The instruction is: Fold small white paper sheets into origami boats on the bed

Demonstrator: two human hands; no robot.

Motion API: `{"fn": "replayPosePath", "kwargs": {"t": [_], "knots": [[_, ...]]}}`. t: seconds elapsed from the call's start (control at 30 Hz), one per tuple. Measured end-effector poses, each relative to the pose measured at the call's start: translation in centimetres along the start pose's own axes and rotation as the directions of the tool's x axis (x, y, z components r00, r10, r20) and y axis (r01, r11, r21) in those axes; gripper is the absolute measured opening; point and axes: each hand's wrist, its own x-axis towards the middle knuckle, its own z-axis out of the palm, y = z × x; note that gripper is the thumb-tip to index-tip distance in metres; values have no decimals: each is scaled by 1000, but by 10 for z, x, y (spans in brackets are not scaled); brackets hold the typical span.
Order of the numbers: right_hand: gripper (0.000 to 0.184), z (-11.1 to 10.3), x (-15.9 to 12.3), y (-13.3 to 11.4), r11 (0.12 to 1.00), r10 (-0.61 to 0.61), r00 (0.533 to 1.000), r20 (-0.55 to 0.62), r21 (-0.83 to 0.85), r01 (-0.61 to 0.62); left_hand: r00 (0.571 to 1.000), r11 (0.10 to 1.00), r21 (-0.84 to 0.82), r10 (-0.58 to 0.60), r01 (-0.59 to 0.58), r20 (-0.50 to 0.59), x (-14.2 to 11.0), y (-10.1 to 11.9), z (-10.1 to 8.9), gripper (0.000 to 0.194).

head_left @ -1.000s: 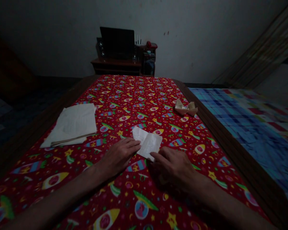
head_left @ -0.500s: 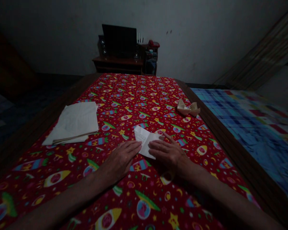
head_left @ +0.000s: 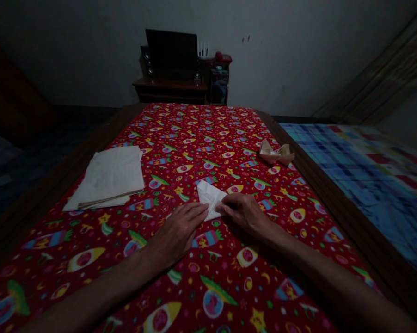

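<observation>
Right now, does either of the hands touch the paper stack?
No, the left hand and the right hand are both at the folded sheet, apart from the stack.

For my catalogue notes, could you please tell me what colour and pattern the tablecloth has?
The tablecloth is red with colourful rockets and stars, clearest in the head view.

Folded sheet (head_left: 211, 196) is matt ppr, tbl cover (head_left: 180, 185) matt cloth.

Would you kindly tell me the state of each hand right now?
Left hand: open, resting at the left edge of the white paper.
Right hand: curled at the paper's right side; whether it pinches cannot be told.
</observation>
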Motion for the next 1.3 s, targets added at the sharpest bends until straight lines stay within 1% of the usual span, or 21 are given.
{"fn": "replayPosePath", "kwargs": {"t": [0.13,0.27,0.43,0.7,0.9,1.07,1.2,1.3], "knots": [[25,5,1,-1,999,15,998,-53,-43,-18,1000,1000,-10,-3,3,3,1,-1,0,46],[25,7,0,-4,991,9,996,-86,-129,-20,1000,1000,-22,-12,12,-3,0,0,1,45],[24,6,1,-7,985,17,997,-82,-168,-31,1000,999,-29,-13,14,10,-1,-1,1,46],[25,10,1,-3,979,6,995,-100,-200,-26,999,1000,0,18,-18,46,-1,0,2,51],[26,9,0,-6,974,38,993,-107,-218,-61,998,999,11,36,-37,44,0,1,2,51],[26,9,-1,-7,967,37,993,-109,-248,-63,997,999,13,33,-34,66,-3,3,3,57],[25,8,0,-7,960,43,993,-109,-271,-71,993,997,67,31,-39,112,-3,5,2,60],[24,8,0,-8,959,24,993,-118,-278,-56,991,992,118,32,-48,130,-1,8,1,65]]}}
